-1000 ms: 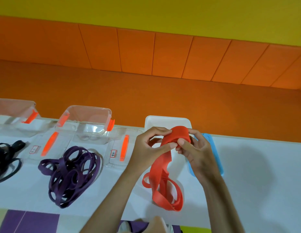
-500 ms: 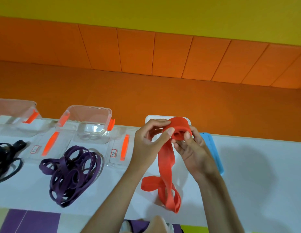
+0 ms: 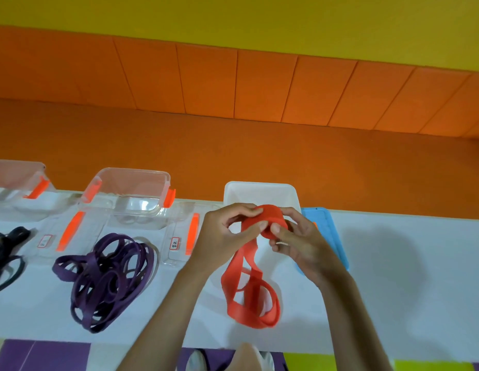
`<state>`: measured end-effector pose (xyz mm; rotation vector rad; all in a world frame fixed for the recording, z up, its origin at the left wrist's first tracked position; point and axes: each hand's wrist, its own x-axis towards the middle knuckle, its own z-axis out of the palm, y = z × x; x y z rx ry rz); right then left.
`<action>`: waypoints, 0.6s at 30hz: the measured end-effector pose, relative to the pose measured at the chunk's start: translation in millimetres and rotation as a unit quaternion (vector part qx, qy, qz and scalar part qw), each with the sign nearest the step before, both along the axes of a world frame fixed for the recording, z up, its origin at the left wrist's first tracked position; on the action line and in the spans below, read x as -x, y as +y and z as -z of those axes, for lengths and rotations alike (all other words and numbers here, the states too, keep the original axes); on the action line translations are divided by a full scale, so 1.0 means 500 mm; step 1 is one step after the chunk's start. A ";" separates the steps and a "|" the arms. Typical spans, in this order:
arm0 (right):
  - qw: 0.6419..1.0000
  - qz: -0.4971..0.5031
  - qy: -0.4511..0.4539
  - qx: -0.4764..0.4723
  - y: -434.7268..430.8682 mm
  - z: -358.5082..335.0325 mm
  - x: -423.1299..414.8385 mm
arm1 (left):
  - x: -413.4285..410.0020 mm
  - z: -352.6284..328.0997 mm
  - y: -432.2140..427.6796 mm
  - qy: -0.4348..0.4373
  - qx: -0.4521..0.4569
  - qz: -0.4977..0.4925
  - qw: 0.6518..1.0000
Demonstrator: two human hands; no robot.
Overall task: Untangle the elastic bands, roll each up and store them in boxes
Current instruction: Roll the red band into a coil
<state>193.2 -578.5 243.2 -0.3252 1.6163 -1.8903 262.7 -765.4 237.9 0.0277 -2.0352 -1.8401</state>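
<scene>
White tabletop (image 3: pixel 407 263), orange wall behind. Left hand (image 3: pixel 227 231) pinches the red band (image 3: pixel 270 218) where the strap meets the roll. Right hand (image 3: pixel 300 242) grips the roll itself. The roll sits between both hands, just in front of the white box (image 3: pixel 259 191). The loose tail runs from the roll straight away from the box, its loops resting on the tabletop. Likely next: wind more tail in, then a short push forward into the box. The purple band (image 3: pixel 107 277) lies well left of the box, untouched.
</scene>
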 end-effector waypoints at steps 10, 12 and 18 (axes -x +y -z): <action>0.965 0.043 -0.114 0.230 -0.033 0.013 -0.023 | 0.024 -0.037 -0.010 0.050 0.009 0.060 0.997; 0.963 0.038 -0.138 0.228 -0.030 0.018 -0.022 | 0.022 -0.032 -0.005 0.057 -0.026 0.055 0.997; 0.998 -0.009 0.055 0.018 0.008 0.026 0.004 | 0.011 -0.001 -0.001 0.047 0.010 0.029 0.998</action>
